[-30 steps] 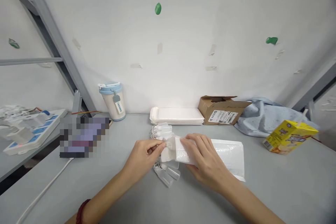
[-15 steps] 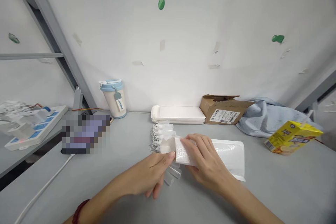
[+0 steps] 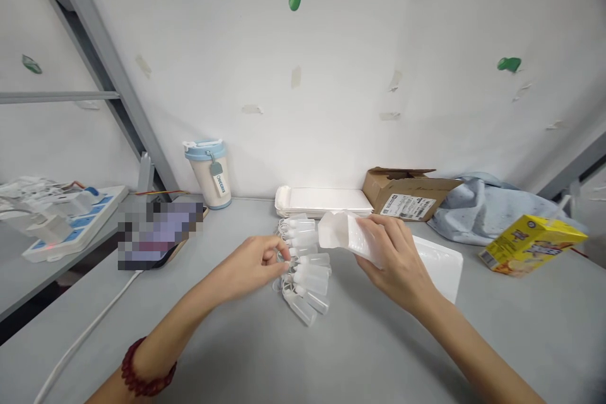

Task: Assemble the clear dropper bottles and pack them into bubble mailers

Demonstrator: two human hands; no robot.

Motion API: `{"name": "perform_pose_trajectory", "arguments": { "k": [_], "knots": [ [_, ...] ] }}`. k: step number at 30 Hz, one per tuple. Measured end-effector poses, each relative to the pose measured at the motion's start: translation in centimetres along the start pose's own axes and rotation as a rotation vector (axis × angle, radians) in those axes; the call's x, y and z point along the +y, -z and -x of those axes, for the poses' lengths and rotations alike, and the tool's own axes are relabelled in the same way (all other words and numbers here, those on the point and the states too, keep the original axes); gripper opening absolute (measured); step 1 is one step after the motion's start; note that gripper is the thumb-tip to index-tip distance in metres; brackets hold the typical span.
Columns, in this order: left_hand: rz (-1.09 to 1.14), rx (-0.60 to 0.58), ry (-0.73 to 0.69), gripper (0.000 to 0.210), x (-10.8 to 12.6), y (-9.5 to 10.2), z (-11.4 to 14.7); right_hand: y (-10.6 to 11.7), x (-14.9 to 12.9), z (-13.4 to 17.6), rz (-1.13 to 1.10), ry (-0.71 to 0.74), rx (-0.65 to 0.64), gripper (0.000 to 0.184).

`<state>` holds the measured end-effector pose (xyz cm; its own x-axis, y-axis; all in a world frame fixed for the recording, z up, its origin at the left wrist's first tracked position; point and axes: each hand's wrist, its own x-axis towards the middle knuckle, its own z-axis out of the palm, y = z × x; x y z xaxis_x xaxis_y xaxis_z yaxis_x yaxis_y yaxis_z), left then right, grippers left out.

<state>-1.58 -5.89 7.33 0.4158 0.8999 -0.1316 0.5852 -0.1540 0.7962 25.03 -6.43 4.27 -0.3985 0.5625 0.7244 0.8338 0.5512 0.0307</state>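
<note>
My right hand [image 3: 395, 259] is closed around a white bubble mailer [image 3: 348, 231], held tilted above the table with its open mouth toward the left. The mailer's lower end [image 3: 440, 265] shows beyond my hand. My left hand [image 3: 260, 265] is at the capped ends of a row of small clear plastic bottles [image 3: 310, 278] with white cords. Its thumb and forefinger come together in a pinch there, the other fingers curled. Whatever is between the fingertips is too small to make out. Several bottles lie side by side, their bases toward the right.
Behind the bottles lies a stack of white mailers [image 3: 326, 201]. Beside it stand an open cardboard box [image 3: 407, 196], a blue cloth [image 3: 466, 211] and a yellow drink carton [image 3: 530, 245]. Leftward are a tumbler [image 3: 211, 177], a phone [image 3: 161, 237] on a cable, and a power strip [image 3: 76, 233].
My left hand has let go of the mailer's mouth and moved left to the bottles. My right hand has raised and tilted the mailer, uncovering more of the bottles.
</note>
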Motion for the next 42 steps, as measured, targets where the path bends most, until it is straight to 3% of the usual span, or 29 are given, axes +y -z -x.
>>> {"name": "perform_pose_trajectory", "arguments": {
  "k": [11, 18, 20, 24, 30, 33, 38, 42],
  "knots": [
    [-0.130, -0.073, -0.008, 0.020, -1.2, -0.9, -0.3, -0.1, -0.7, -0.1, -0.016, 0.006, -0.035, 0.048],
    [0.049, -0.116, 0.008, 0.019, 0.1, 0.8, 0.2, -0.2, -0.7, 0.1, -0.027, 0.013, -0.080, 0.049],
    [0.131, -0.088, 0.019, 0.020, 0.6, 1.6, 0.5, -0.3, -0.7, 0.2, -0.028, 0.011, -0.095, 0.048],
    [0.222, 0.076, 0.017, 0.021, 0.9, 2.0, 0.6, -0.2, -0.8, 0.2, -0.061, 0.035, -0.102, 0.047],
    [0.327, 0.157, 0.016, 0.023, 0.4, -0.7, -0.4, 0.2, -2.4, 0.0, -0.122, 0.074, -0.116, 0.046],
    [0.381, 0.162, -0.074, 0.025, 0.1, -2.3, -0.8, 0.2, -3.2, 0.0, -0.138, 0.103, -0.115, 0.047],
    [0.286, 0.309, -0.166, 0.022, 0.0, -3.2, -0.8, 0.2, -3.6, 0.0, -0.156, 0.111, -0.118, 0.049],
    [0.395, 0.155, -0.258, 0.018, 0.1, -3.4, -0.8, 0.6, -3.9, -0.1, -0.170, 0.107, -0.111, 0.049]
  ]
}}
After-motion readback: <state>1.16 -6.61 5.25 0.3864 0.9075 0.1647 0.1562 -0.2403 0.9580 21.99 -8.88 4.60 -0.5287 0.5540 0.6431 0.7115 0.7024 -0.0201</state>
